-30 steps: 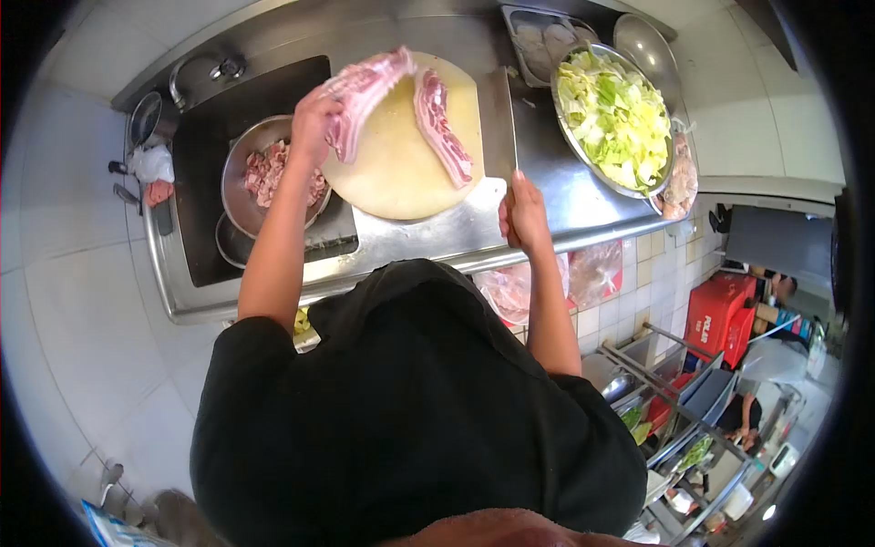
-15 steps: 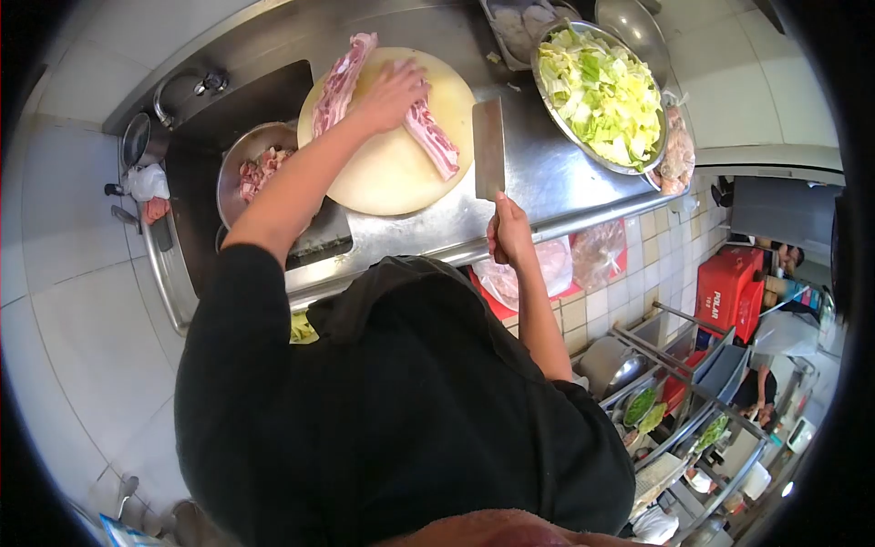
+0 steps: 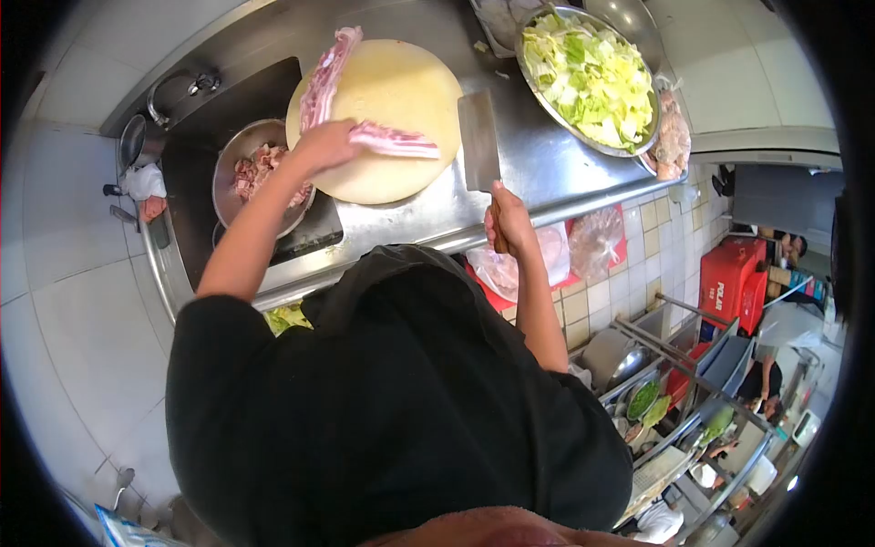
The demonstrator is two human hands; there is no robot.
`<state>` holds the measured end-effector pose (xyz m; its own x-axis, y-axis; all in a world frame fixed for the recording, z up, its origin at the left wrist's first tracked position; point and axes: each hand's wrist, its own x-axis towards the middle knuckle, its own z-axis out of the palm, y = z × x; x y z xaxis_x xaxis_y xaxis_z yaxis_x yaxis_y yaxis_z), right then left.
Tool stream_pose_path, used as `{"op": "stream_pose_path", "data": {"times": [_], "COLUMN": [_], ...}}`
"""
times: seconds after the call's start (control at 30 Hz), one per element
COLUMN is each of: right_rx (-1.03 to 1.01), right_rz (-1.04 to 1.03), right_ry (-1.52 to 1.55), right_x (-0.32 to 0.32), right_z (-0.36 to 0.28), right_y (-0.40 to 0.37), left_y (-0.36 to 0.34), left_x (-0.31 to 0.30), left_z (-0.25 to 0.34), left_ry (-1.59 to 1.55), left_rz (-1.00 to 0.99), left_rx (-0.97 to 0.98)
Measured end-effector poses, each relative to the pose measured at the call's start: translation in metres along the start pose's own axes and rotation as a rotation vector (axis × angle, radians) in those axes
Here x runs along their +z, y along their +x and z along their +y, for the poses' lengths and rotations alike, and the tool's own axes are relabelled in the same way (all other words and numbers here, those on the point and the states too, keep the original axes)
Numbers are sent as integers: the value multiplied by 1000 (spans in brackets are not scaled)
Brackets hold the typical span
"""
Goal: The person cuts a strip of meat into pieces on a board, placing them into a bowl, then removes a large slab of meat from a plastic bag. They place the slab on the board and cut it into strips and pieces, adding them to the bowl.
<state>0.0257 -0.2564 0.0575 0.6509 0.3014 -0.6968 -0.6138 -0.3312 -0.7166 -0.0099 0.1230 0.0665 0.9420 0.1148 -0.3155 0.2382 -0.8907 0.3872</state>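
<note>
Red plastic crate, low & to the right of R hand, reads "POLAR". L hand fingers pinch one end of pink-white raw pork strip. Its long axis runs from them across round pale cutting board toward steel rectangular cleaver. R fingers wrap the cleaver handle, blade pointing away from person, over steel surface.

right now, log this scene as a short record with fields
left hand: grips one end of a pork strip lying on the cutting board
right hand: holds a cleaver, blade over the steel counter
second strip: along the board's left edge
left of board: cut meat in a metal bowl
right of board: chopped cabbage
</note>
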Motion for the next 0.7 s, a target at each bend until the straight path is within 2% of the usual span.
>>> {"op": "stream_pose_path", "data": {"times": [0.07,0.17,0.33,0.37,0.47,0.67,0.7], "right_rx": [6,-127,-40,-45,-84,-192,-197], "right_rz": [1,-4,74,88,115,149,141], "right_ry": [17,-27,-67,-127,-273,-449,-462], "right_x": [4,11,18,17,20,25,27], "right_z": [-1,1,-14,-14,-19,-14,-15], "right_y": [3,12,3,-1,-23,-52,-54], "left_y": [-25,-23,17,19,17,20,22], "left_x": [44,77,118,123,116,120,120], "left_z": [-11,22,50,55,66,68,70], "left_ry": [22,-143,-215,-229,-249,-305,-291], "left_rz": [211,407,555,596,547,737,709], "left_rx": [64,359,395,401,350,479,465]}}
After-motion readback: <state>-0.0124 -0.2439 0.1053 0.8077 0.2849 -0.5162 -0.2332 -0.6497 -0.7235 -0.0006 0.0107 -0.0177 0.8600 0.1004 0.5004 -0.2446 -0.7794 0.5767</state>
